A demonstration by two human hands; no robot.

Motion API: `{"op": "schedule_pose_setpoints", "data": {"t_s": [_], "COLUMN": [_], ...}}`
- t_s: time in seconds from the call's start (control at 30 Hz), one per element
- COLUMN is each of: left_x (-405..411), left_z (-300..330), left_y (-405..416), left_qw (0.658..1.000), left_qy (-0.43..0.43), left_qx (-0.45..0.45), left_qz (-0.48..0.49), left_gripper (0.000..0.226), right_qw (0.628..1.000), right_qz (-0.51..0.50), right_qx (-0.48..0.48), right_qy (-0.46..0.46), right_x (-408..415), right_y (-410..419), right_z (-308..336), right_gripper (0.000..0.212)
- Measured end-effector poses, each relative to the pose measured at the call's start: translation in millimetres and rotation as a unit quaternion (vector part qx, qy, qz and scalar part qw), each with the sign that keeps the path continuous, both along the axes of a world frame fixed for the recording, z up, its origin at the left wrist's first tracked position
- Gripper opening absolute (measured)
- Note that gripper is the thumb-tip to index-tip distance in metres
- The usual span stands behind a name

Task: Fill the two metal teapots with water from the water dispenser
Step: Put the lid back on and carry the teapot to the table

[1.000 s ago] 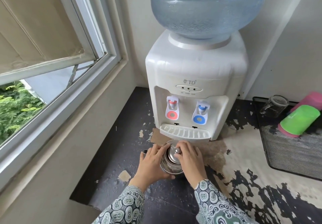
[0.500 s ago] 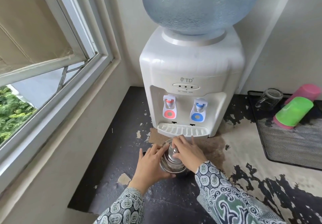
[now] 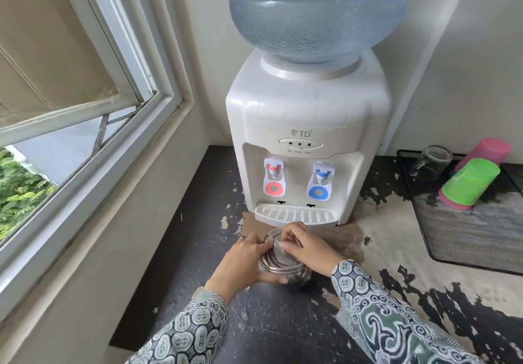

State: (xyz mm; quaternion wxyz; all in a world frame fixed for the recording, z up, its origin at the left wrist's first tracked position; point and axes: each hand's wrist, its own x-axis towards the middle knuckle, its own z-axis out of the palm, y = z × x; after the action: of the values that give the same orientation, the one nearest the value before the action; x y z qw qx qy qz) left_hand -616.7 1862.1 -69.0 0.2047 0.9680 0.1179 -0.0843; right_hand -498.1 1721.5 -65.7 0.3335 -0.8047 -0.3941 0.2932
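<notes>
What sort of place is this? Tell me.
Probably a home or office drinks corner: a bottle-fed water dispenser on a worn counter, beside an open window and a mesh tray of upturned cups.

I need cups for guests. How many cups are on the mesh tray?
3: a clear glass at the tray's back left, a green cup lying beside it, and a pink cup behind the green one. Others may lie out of frame.

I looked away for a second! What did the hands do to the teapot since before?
The right hand slid off the lid knob toward the dispenser and now pinches the lid near the far rim. The left hand stayed gripping the teapot, which stayed on the counter before the drip tray. The cups on the right didn't move.
</notes>
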Motion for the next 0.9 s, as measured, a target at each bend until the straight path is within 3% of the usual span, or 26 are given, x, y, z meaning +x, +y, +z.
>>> {"op": "schedule_pose_setpoints", "data": {"t_s": [0.13, 0.27, 0.4, 0.53, 0.73, 0.9], "left_x": [11, 20, 2, -12, -12, -14], "left_z": [17, 24, 10, -1, -4, -6], "left_y": [8, 13, 16, 17, 8, 1], "left_qw": [0.995, 0.987, 0.968, 0.952, 0.954, 0.95], "left_qy": [0.022, 0.031, -0.015, -0.076, -0.102, -0.103], "left_qx": [-0.093, -0.145, -0.236, -0.273, -0.237, -0.249], "left_qz": [0.027, 0.055, 0.084, 0.117, 0.156, 0.155], "left_gripper": [0.088, 0.064, 0.054, 0.014, 0.034, 0.028], "right_qw": [0.994, 0.98, 0.964, 0.971, 0.959, 0.952], "right_qz": [-0.056, -0.111, -0.148, -0.114, -0.147, -0.155], "right_qx": [0.04, 0.108, 0.182, 0.193, 0.232, 0.247], "right_qy": [0.082, 0.123, 0.124, 0.077, 0.067, 0.096], "right_x": [3, -1, -13, -19, -19, -19], "right_y": [-3, -7, -13, -16, -12, -15], "right_z": [-2, -7, -19, -27, -30, -27], "right_gripper": [0.043, 0.049, 0.05, 0.08, 0.079, 0.068]}}
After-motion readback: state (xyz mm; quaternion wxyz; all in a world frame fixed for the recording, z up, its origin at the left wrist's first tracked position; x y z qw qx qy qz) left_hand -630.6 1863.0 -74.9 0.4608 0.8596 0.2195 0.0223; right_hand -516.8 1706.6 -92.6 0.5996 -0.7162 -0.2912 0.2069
